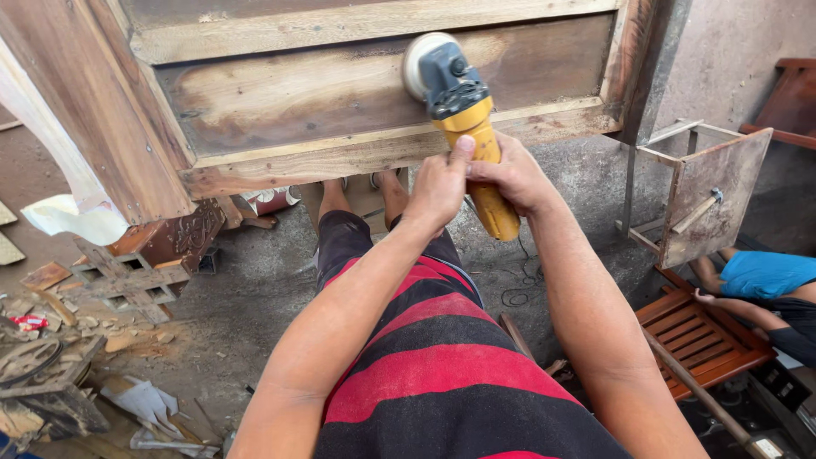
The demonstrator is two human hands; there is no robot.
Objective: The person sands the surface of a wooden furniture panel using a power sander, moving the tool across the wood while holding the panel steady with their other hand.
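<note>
A rough wooden panel (340, 93), framed in paler planks, fills the top. The yellow grinder (463, 127) runs long from five o'clock up to eleven, its round disc (421, 59) flat against the panel. Left hand (438, 187) and right hand (510, 174) each hold a closed grip around its smooth plastic body.

- The sanding disc (422, 61) of the yellow grinder (463, 127) is largely hidden behind the tool's dark head.
- The grinder's handle is partly covered by the hands (476, 178).
- The wooden panel (340, 93) is cut off by the top edge.
- A co-worker in blue (769, 276) is cut off at the right edge.
- The scraps (76, 340) at lower left are too small to be told apart.
</note>
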